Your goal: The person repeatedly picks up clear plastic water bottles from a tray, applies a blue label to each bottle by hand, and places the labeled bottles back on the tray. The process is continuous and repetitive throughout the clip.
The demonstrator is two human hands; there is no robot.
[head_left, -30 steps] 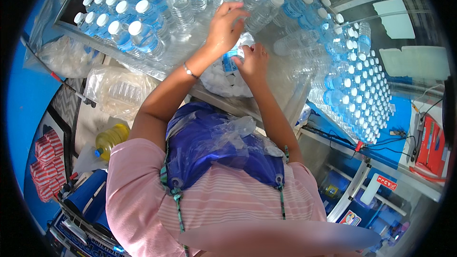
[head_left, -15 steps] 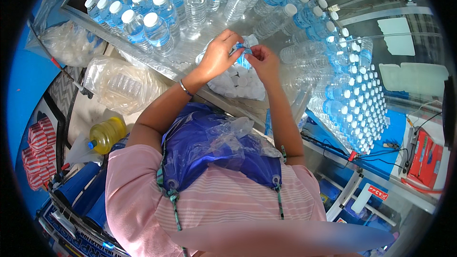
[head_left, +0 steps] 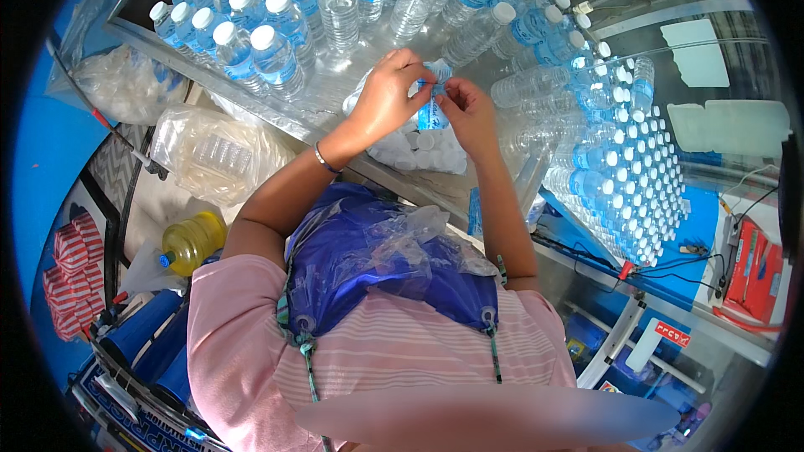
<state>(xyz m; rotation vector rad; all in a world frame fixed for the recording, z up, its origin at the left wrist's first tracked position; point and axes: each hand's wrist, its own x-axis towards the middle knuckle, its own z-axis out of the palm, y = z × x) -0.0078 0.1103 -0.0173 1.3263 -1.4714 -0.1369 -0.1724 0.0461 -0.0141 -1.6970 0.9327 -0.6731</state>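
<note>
Between my two hands, over the metal table (head_left: 327, 113), is a small blue-and-clear plastic bottle label (head_left: 432, 115). My left hand (head_left: 392, 92) pinches its upper left edge between thumb and fingers. On the other side my right hand (head_left: 471, 117) grips the label with thumb and forefinger. Just below the hands lies a clear bag of white bottle caps (head_left: 419, 149), partly covered by my wrists. Uncapped clear bottles (head_left: 528, 84) without labels lie on their sides to the right of my hands.
Capped, blue-labelled water bottles (head_left: 276, 59) stand in rows at the far left of the table. Many more bottles (head_left: 624, 176) are stacked at the right. Clear plastic bags (head_left: 222, 151) and a yellow jug (head_left: 193, 243) sit left of me. A red case (head_left: 751, 272) lies far right.
The label between my hands has opened out and now hangs flatter, its printed face showing. My hands have barely shifted. The whole view has moved slightly.
</note>
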